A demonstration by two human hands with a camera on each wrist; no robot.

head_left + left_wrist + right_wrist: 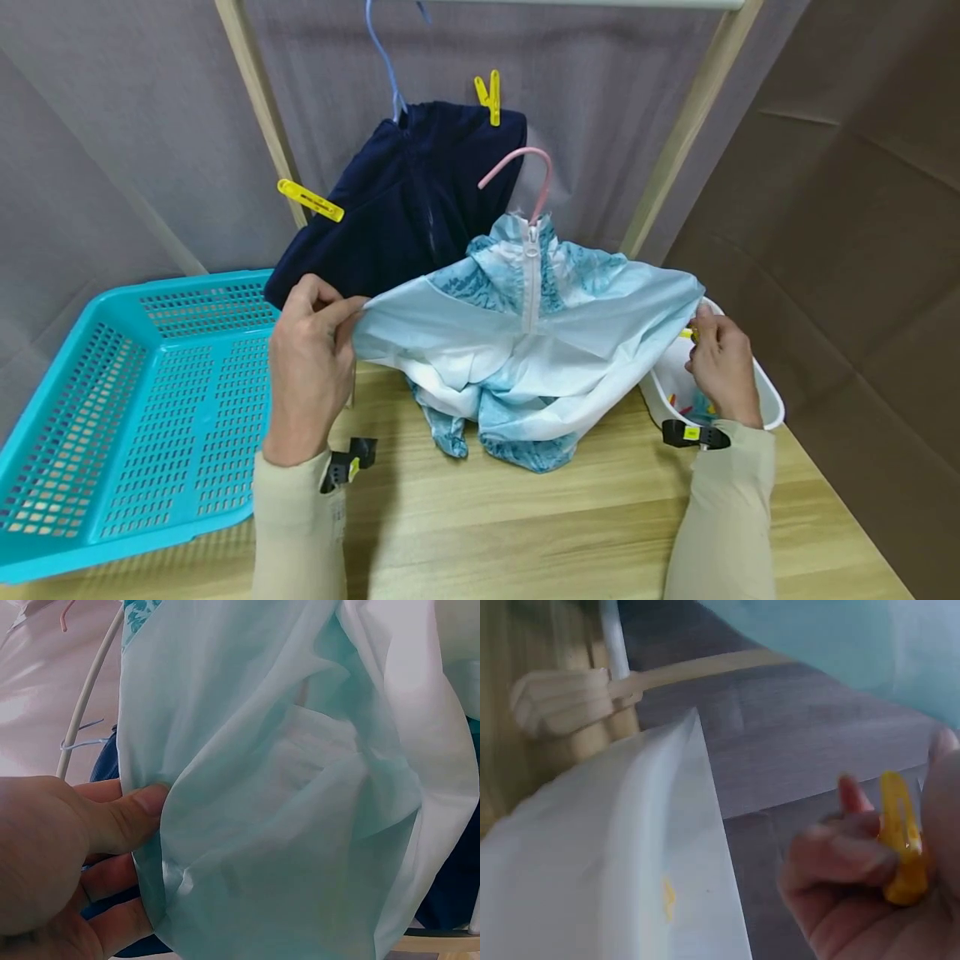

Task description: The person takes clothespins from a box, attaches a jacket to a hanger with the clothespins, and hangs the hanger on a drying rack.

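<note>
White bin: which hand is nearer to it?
Right. In the head view, the right hand overlaps the bin; the left hand is well away from it, across the shirt.

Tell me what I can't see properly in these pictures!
Head: lower part of the pink hanger, hidden by the pale blue jacket.
Head: top of the blue hanger, cut off by the upper edge.
Head: contents of the white tub, too small, partly behind the right hand.
Right wrist: the fingers, blurred.
</note>
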